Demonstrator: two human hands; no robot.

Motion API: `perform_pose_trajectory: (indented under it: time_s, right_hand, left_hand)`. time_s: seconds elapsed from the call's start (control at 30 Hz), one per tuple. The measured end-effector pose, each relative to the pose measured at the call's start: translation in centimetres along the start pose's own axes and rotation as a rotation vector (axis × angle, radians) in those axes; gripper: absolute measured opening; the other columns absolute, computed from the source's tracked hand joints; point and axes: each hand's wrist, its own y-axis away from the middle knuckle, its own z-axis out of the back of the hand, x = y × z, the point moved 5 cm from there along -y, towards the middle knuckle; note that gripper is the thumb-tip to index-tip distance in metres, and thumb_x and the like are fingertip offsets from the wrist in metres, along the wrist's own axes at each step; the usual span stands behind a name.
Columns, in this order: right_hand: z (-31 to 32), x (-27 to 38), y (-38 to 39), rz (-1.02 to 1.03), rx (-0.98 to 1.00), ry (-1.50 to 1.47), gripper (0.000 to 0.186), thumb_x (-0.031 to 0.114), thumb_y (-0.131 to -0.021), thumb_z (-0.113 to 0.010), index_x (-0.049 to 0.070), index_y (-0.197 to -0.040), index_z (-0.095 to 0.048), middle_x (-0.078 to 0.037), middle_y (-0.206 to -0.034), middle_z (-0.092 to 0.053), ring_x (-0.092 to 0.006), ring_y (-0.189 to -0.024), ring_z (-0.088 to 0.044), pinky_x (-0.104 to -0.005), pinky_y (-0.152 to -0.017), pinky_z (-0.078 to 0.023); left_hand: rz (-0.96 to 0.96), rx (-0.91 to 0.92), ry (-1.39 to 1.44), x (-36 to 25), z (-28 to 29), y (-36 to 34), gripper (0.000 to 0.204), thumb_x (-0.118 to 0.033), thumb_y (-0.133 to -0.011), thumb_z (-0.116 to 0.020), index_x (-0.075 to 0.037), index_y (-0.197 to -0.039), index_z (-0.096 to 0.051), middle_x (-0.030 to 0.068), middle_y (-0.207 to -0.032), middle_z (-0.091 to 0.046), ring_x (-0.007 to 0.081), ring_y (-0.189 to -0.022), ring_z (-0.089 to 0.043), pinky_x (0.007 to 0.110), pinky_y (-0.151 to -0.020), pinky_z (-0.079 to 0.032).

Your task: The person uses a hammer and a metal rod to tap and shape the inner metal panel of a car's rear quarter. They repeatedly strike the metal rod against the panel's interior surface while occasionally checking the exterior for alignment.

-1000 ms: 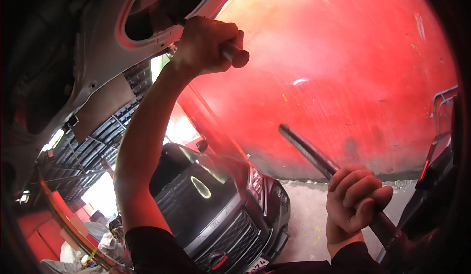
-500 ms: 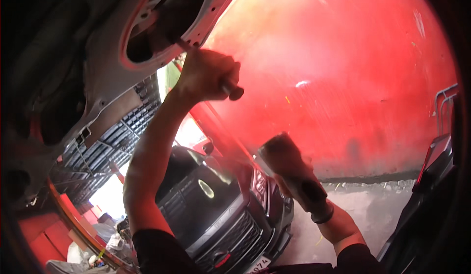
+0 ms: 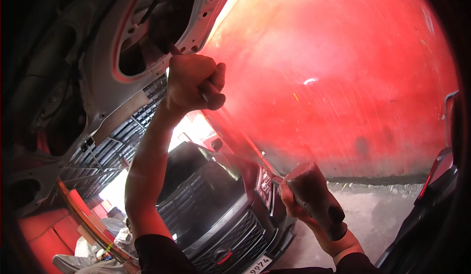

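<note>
My left hand [image 3: 189, 78] is raised and closed around a short metal bar [image 3: 214, 101]. The bar's blunt end sticks out below my fist. Its other end reaches toward the lower edge of an oval opening in a raised car panel [image 3: 105, 68]; the tip is lost in shadow. Lower and to the right, my right hand [image 3: 290, 203] is closed around a dark, hammer-like tool [image 3: 314, 190], thick and blunt at its upper end and rounded at its lower end. The tool hides part of that hand. A wide gap separates the two tools.
Below my arms stands a dark car [image 3: 211, 210], its grille toward me. A red wall [image 3: 353, 92] rises beyond, over a grey concrete floor [image 3: 365, 205]. At the right edge is part of another dark vehicle [image 3: 431, 190]. Bags and clutter [image 3: 105, 234] lie at lower left.
My right hand and the hammer-like tool have moved down and to the right, away from the bar. My left hand sits slightly lower and further left in view, still holding the bar.
</note>
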Motion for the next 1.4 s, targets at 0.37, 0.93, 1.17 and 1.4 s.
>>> perform_pose_trajectory:
  time_s: [0.37,0.93,1.17,1.4]
  right_hand:
    - [-1.9,-1.4,-0.2,-0.302,0.138,-0.979,0.011,-0.003,-0.091,-0.048,0.007,-0.096,-0.046,-0.002,-0.084,-0.042,-0.008,-0.077,-0.039,-0.021,-0.074,-0.04]
    - [-5.0,-0.5,0.3,0.375,0.498,1.091,0.011,0.009,-0.064,-0.066,0.01,-0.07,-0.057,-0.009,-0.061,-0.053,-0.0269,-0.054,-0.056,-0.0395,-0.049,-0.042]
    - [-5.3,-1.8,0.6,0.175,-0.093,0.663,0.012,0.007,-0.065,-0.068,0.012,-0.067,-0.057,-0.006,-0.065,-0.058,-0.0306,-0.059,-0.057,-0.0408,-0.055,-0.047]
    - [-4.2,2.4,0.0,0.236,-0.01,0.555,0.015,0.006,-0.076,-0.065,0.01,-0.065,-0.056,-0.005,-0.059,-0.055,-0.0274,-0.056,-0.056,-0.0389,-0.052,-0.046]
  left_hand:
    - [0.093,-0.008,-0.018,2.3,0.3,1.4,0.024,-0.001,-0.062,-0.055,-0.007,-0.049,-0.036,0.0058,-0.044,-0.037,0.0213,-0.035,-0.038,0.033,-0.039,-0.029]
    - [-0.081,0.073,-0.018,2.3,1.1,2.6,0.032,-0.005,-0.065,-0.058,-0.007,-0.049,-0.031,0.0062,-0.046,-0.031,0.0226,-0.039,-0.036,0.035,-0.041,-0.026]
    - [-0.039,0.043,0.046,2.0,0.3,2.3,0.025,-0.006,-0.054,-0.055,-0.01,-0.047,-0.032,0.0023,-0.043,-0.032,0.0188,-0.035,-0.035,0.032,-0.04,-0.027]
    - [-0.04,0.025,0.035,2.3,0.3,2.5,0.033,-0.012,-0.064,-0.057,-0.011,-0.048,-0.029,0.0024,-0.043,-0.031,0.0196,-0.035,-0.035,0.032,-0.039,-0.026]
